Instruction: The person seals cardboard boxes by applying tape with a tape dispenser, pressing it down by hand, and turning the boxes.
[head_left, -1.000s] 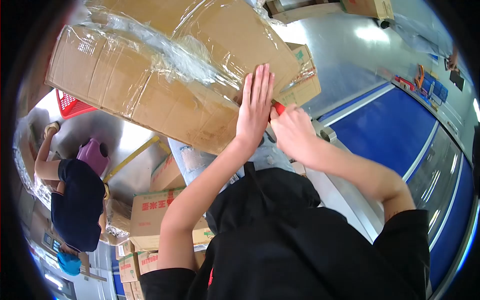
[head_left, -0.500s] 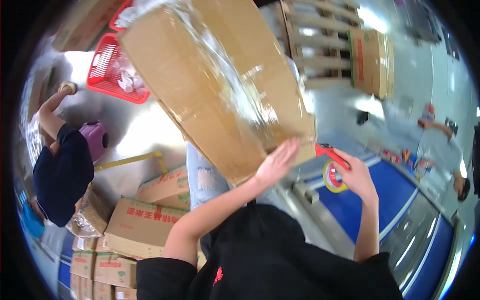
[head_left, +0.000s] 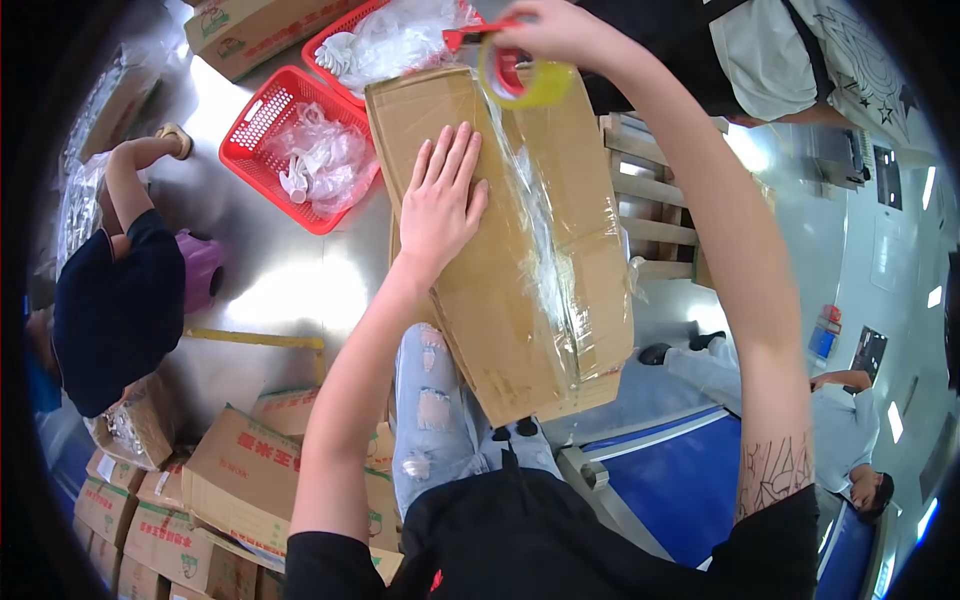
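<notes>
A large cardboard box [head_left: 470, 300] stands in front of my legs, with shiny clear tape [head_left: 545, 250] running along its middle seam. My left hand [head_left: 442, 195] lies flat on the box's left flap, fingers stretched out and slightly apart. At the far end of the box, my right hand [head_left: 548, 30] is wrapped around a red-handled tape dispenser [head_left: 468, 36]. The dispenser carries a yellow roll of tape [head_left: 535, 85], which hangs over the far edge of the seam. Whether the roll touches the cardboard I cannot tell.
Two red plastic baskets [head_left: 250, 155] holding clear plastic bags stand beyond the box on the left. Printed cartons [head_left: 240, 470] are piled at lower left. A wooden pallet [head_left: 650, 190] and a blue-topped conveyor [head_left: 660, 490] lie to the right. Other people [head_left: 120, 310] are nearby on both sides.
My right hand has carried the tape dispenser from beside the box's near right corner to its far end. My left hand has moved from the near edge up onto the left flap.
</notes>
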